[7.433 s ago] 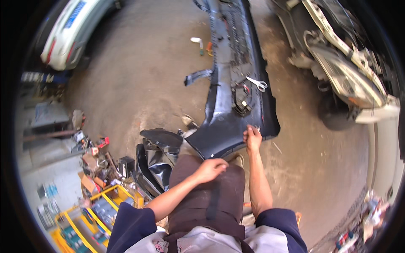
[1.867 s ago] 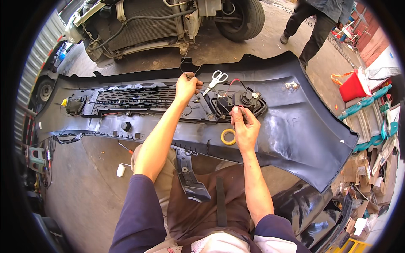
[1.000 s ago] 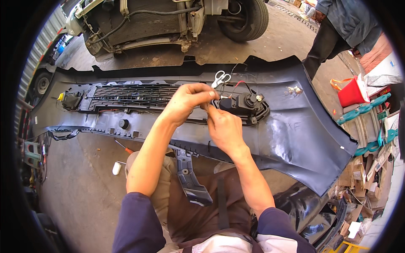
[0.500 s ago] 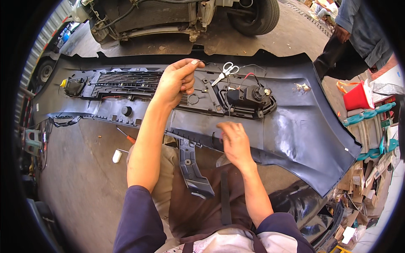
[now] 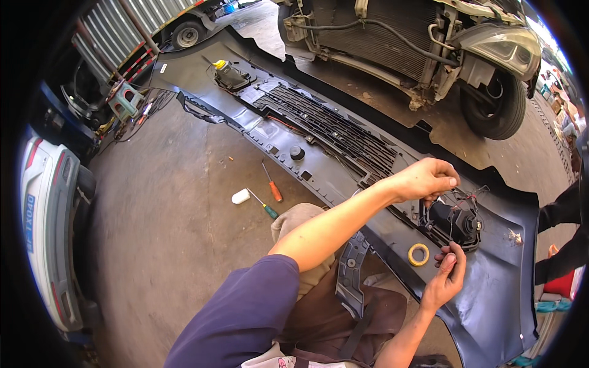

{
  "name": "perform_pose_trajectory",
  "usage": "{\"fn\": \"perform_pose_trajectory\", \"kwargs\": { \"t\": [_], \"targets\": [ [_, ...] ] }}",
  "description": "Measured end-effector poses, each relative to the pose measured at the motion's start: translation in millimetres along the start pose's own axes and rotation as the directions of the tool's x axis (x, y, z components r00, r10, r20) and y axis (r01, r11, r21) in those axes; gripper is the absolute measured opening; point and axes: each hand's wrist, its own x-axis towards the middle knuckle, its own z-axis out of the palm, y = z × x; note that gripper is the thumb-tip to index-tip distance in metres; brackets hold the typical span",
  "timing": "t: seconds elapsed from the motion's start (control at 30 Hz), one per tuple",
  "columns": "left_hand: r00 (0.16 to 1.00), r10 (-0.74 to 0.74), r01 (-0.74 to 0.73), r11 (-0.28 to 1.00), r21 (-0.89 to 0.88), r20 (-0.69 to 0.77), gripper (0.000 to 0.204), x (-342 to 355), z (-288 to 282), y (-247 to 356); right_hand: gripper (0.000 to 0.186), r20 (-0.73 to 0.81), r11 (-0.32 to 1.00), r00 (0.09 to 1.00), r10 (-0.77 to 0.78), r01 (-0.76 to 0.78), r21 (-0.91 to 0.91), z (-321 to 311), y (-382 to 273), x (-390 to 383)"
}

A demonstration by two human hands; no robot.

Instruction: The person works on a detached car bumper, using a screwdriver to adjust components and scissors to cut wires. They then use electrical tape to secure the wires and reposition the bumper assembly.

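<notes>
A black car bumper (image 5: 491, 306) lies with its inner side up in front of me. Over the black fog lamp (image 5: 448, 218) at its right end, my left hand (image 5: 427, 180) is closed in a pinch on a thin dark wire. Below it, by the lamp's near side, my right hand (image 5: 446, 276) pinches what looks like the same thin wire, which hangs down past the lamp. Loose wires (image 5: 472, 196), one partly red, stick up behind the lamp. A roll of yellow tape (image 5: 411, 253) rests on the bumper, left of my right hand.
An orange screwdriver (image 5: 275, 192), a green-handled one (image 5: 270, 211) and a white object (image 5: 241, 196) lie on the floor. The car's open front (image 5: 380, 49) stands beyond the bumper. Another person's dark-clothed legs (image 5: 561, 208) are at the right. A white car (image 5: 52, 227) is far left.
The view has swung left. My right hand has come to the lamp and closed on the wire. My left hand now sits over the lamp area. The white scissors no longer show.
</notes>
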Motion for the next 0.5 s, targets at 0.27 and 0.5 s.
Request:
{"fn": "perform_pose_trajectory", "kwargs": {
  "t": [0.27, 0.5],
  "targets": [
    [0.975, 0.136, -0.075, 0.945, -0.319, 0.175, 0.032, 7, 3, -5, 0.028, -0.005, 0.947, 0.961, -0.277, 0.272, -0.168, 2, -13, 2],
    [0.966, 0.186, -0.113, 0.928, -0.355, 0.179, 0.026, 5, 5, 1, 0.031, 0.027, 0.926, 0.937, -0.349, 0.349, -0.145, 1, -8, 4]
  ]
}}
